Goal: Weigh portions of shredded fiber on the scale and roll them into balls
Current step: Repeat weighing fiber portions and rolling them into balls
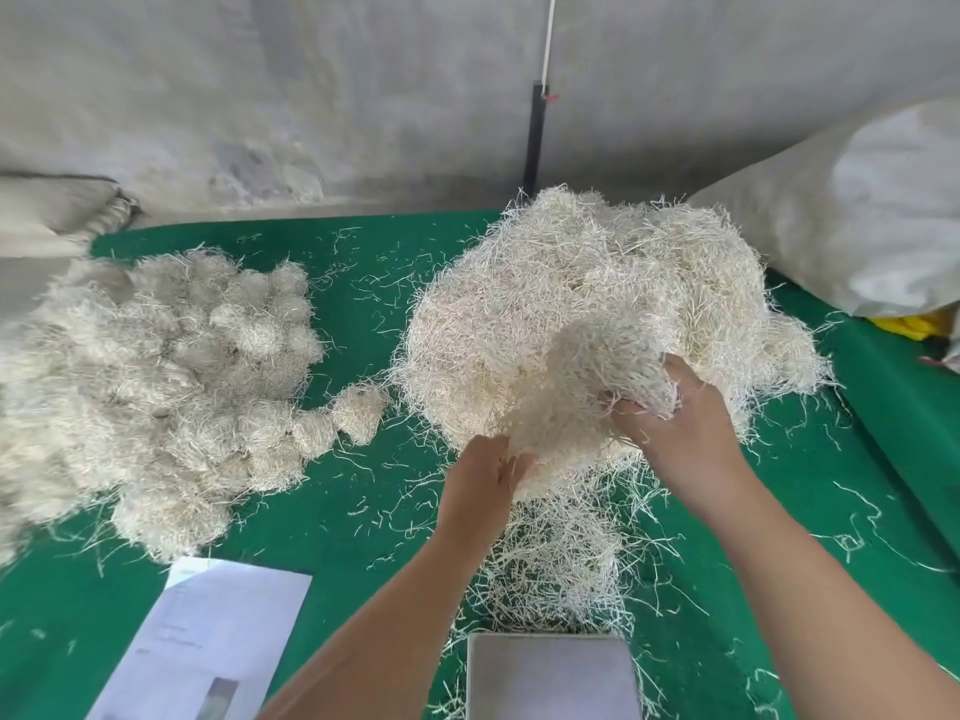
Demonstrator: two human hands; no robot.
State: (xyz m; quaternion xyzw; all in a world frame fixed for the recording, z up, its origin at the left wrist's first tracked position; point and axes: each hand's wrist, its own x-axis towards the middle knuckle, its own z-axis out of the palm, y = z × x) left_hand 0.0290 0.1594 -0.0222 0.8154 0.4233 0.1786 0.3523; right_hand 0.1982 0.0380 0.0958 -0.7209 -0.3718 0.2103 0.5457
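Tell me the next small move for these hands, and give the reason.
Probably pull the clump free and set it on the scale. Both the right hand and the left hand are already dug into the near edge of the loose fiber pile, the scale's pan looks bare, and the finished balls sit apart on the left.
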